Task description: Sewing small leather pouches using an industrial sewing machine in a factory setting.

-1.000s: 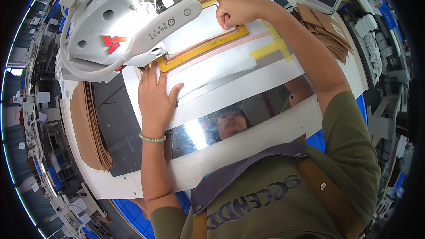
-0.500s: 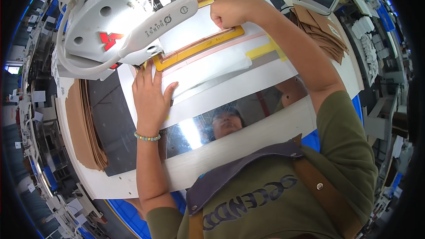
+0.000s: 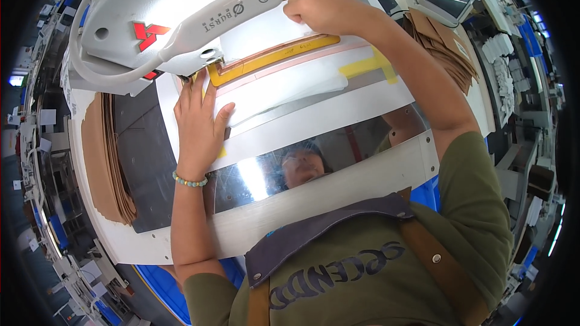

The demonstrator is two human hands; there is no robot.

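The right hand [image 3: 320,9] is curled nearly closed by the yellow frame's [image 3: 278,58] right end; whether it pinches anything, I can't tell. The left hand [image 3: 198,119] lies open, grasping nothing, fingertips at the frame's left corner. Light, even pressure should steady the frame on the white paper [image 3: 302,125], beside the machine [image 3: 118,27].

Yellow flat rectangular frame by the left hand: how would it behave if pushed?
The yellow flat rectangular frame is probably stiff, given its straight near bar. It lies flat and low, so tipping or rolling seems unlikely; it would more likely slide.
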